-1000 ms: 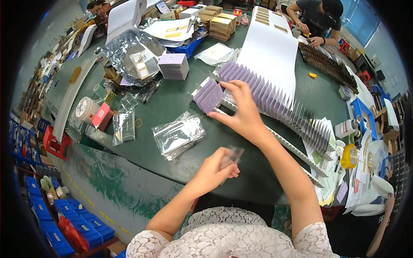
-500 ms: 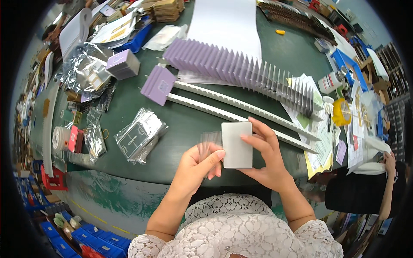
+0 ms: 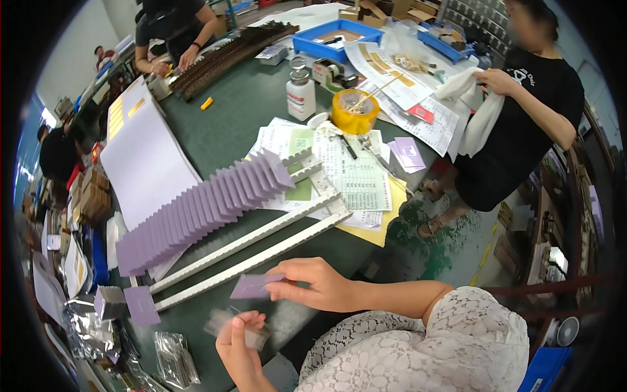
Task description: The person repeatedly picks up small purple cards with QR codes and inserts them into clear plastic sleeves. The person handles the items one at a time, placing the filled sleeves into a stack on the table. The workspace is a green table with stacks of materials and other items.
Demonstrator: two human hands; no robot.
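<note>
My right hand [image 3: 317, 284] pinches a thin purple card [image 3: 251, 287] by its edge, fingers over it. Below it and to the left, my left hand [image 3: 238, 343] is closed on clear plastic film [image 3: 222, 321], which looks smeared by motion. The card and the left hand are apart. Just beyond them lies a white toothed rail rack [image 3: 255, 258], with one purple card [image 3: 142, 306] near its left end. Behind it, many similar purple cards [image 3: 206, 206] stand in a slanted row. A small card stack [image 3: 110, 302] stands past the rack's left end.
Clear plastic packets [image 3: 175, 359] lie near my left hand. Beyond the rack are printed papers [image 3: 356, 176], a yellow tape roll [image 3: 354, 112], a white bottle [image 3: 300, 95] and loose purple cards [image 3: 408, 153]. A person holding white cloth [image 3: 480, 114] stands at right; another works across the table.
The view has swung to the right. The card, earlier pale side up between both hands, now shows purple and is in my right hand alone, away from the left hand and its film.
</note>
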